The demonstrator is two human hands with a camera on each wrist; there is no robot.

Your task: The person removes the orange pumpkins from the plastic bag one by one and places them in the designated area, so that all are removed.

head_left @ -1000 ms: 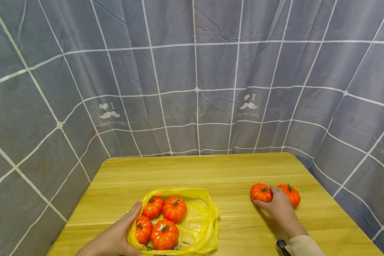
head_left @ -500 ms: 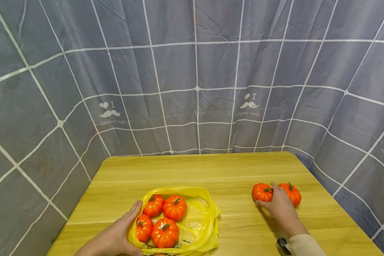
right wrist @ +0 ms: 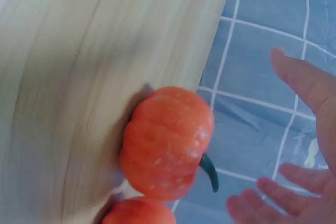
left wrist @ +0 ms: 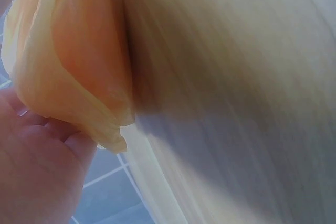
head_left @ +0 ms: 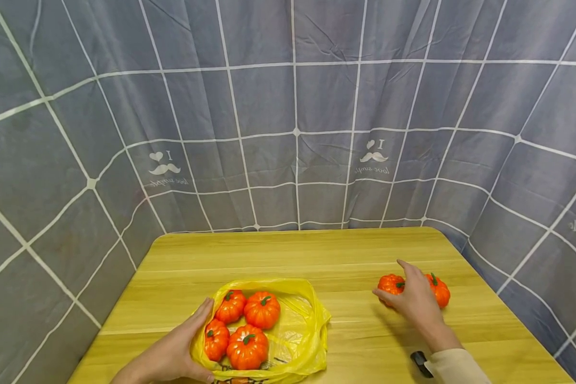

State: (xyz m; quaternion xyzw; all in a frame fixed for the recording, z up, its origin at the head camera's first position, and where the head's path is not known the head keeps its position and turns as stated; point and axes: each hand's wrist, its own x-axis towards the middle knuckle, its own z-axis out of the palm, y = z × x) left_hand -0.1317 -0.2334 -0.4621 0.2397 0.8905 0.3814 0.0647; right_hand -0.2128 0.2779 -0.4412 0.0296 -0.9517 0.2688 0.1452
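Note:
In the head view, a yellow plastic bag point(head_left: 295, 341) lies with its mouth spread at the front of the table, several small orange pumpkins point(head_left: 247, 348) inside. My left hand point(head_left: 173, 349) holds its left side, thumb toward the front and fingers farther back. The left wrist view shows bent fingers point(left wrist: 52, 129) against the bag point(left wrist: 89, 51). At the right, my right hand point(head_left: 415, 298) hovers over two more pumpkins, with thumb and fingers spread. It partly covers the left pumpkin point(head_left: 388, 284) and the right one point(head_left: 441, 294). A gap separates the hand from the green-stemmed pumpkin point(right wrist: 165, 140) in the right wrist view.
The wooden table point(head_left: 288, 256) has rounded back corners. A grey curtain point(head_left: 326, 176) with white grid lines surrounds it behind and at both sides. A small black object point(head_left: 420, 364) sits beside the right sleeve point(head_left: 458, 367).
My right hand has come off the left of the two loose pumpkins, its fingers spreading wider. Both pumpkins stay on the table. The left hand keeps its place at the bag.

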